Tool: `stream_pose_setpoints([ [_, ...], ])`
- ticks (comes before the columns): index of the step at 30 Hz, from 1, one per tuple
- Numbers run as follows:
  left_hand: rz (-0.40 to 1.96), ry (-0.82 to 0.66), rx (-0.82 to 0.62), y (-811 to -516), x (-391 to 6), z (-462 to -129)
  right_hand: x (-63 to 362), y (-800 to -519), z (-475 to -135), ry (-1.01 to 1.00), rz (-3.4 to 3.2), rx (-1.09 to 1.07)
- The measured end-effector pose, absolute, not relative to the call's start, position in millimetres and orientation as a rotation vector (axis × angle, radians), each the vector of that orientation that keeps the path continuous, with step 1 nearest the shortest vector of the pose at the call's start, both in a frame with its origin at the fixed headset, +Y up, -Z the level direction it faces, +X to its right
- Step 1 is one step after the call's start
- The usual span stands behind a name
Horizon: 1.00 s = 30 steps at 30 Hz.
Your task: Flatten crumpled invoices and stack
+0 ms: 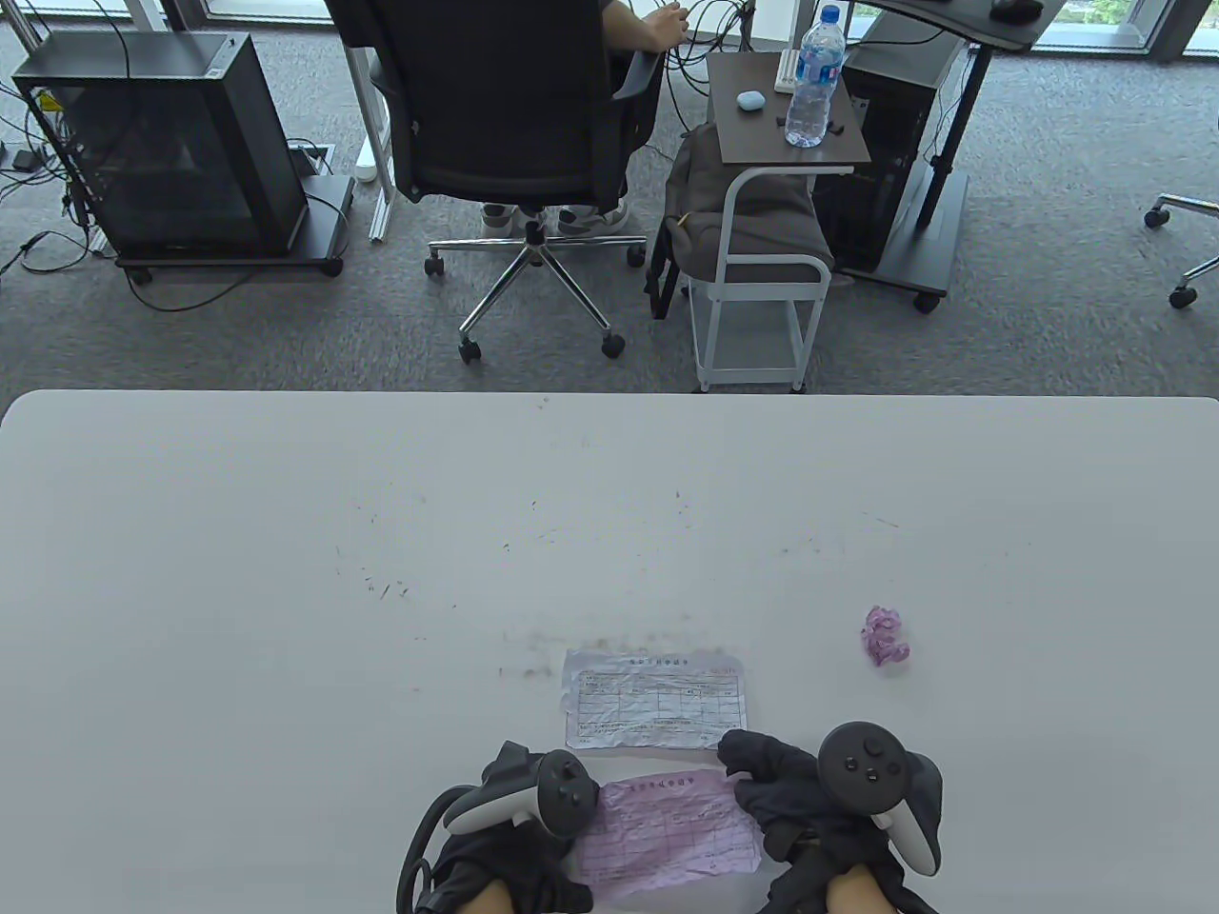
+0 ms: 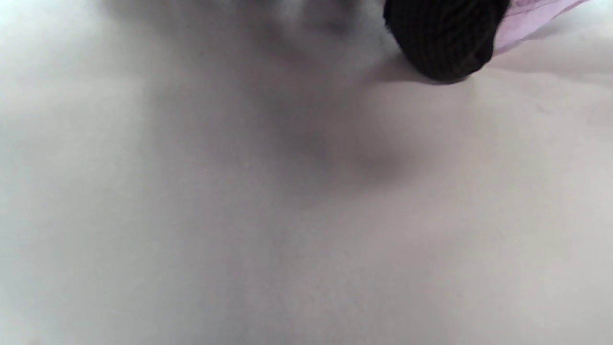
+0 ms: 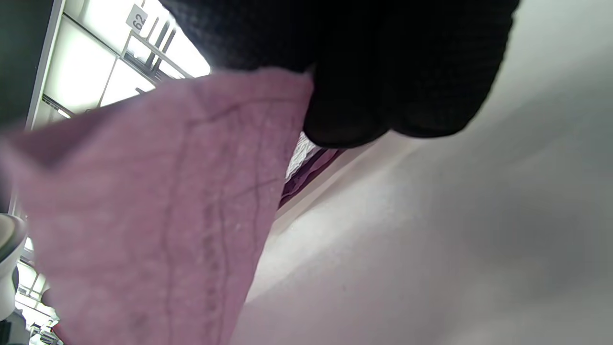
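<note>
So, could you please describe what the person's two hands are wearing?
Both hands wear black knitted gloves. The left hand carries a tracker shaped like a VR controller, dark grey on its face with a white-grey handle; a black cable loops from it near the wrist. The right hand carries a matching tracker, its round dark face showing small buttons, with a white strip along the handle. No sleeves show.

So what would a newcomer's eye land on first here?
Probably the pink sheet at the table's near edge, held between both hands, the right hand pinching its edge. Just beyond it lies a flattened white form, and off to the right sits a small pink paper ball, still crumpled.
</note>
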State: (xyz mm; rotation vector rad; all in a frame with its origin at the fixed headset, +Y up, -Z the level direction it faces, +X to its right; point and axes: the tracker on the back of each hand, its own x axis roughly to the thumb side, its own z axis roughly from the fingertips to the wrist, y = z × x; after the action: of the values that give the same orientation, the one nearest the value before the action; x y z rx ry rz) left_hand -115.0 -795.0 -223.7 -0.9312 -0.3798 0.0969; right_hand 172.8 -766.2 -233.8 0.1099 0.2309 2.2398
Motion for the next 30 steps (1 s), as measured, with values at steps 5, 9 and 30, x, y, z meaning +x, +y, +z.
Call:
stream_pose_setpoints([
  [5, 0.097, -0.380, -0.931, -795, -115, -224, 179, -770, -234, 0.232, 2.211, 0.052],
  [9, 0.096, -0.380, -0.932, -795, -115, -224, 182, -769, -235, 0.210, 2.155, 0.030],
  [30, 0.094, -0.380, -0.932, -794, -115, -223, 177, -765, -238, 0.214, 2.144, 0.093],
])
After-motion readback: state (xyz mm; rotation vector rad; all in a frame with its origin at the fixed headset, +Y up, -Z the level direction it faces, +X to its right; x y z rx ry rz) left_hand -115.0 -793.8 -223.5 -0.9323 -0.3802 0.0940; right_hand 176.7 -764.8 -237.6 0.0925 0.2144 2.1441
